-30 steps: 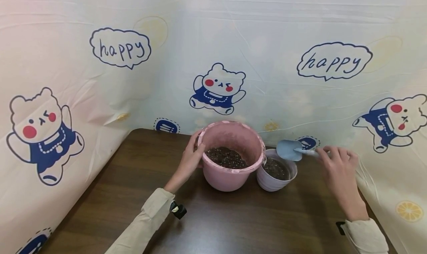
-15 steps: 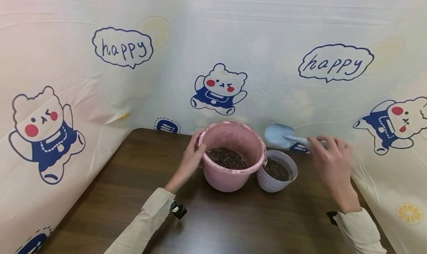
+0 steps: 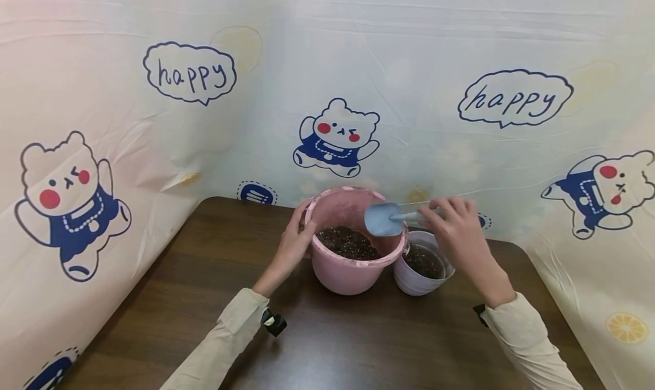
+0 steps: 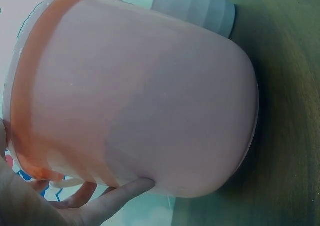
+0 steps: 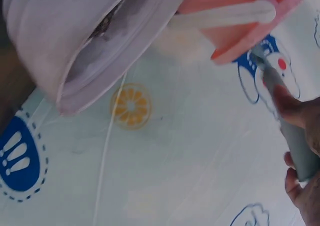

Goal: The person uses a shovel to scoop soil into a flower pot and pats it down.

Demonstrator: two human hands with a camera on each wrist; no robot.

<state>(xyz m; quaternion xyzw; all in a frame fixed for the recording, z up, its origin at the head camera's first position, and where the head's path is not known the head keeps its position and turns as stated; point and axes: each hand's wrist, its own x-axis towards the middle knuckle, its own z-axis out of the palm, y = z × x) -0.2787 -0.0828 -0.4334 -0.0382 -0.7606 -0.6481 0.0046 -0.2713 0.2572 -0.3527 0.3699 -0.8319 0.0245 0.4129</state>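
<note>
A pink bucket (image 3: pixel 348 279), partly filled with dark soil (image 3: pixel 345 242), stands on the table. My left hand (image 3: pixel 293 245) holds its left side, thumb at the rim and other fingers against the outer wall, as the left wrist view shows. To the bucket's right stands a small pale lilac pot (image 3: pixel 415 284) with soil inside. My right hand (image 3: pixel 460 228) grips the handle of a light blue trowel (image 3: pixel 384 219). The blade overlaps the bucket's right rim in the head view. In the right wrist view the trowel handle (image 5: pixel 295 141) lies between thumb and fingers.
The brown wooden table (image 3: pixel 327 344) extends in front of both containers. A printed cloth (image 3: pixel 409 66) with cartoon bears hangs close behind and along both sides. A white bucket handle (image 5: pixel 225 17) shows at the bucket's side.
My right hand has carried the trowel leftward from above the small pot, rising and then dropping to the bucket's rim. The left hand and bucket have stayed in place.
</note>
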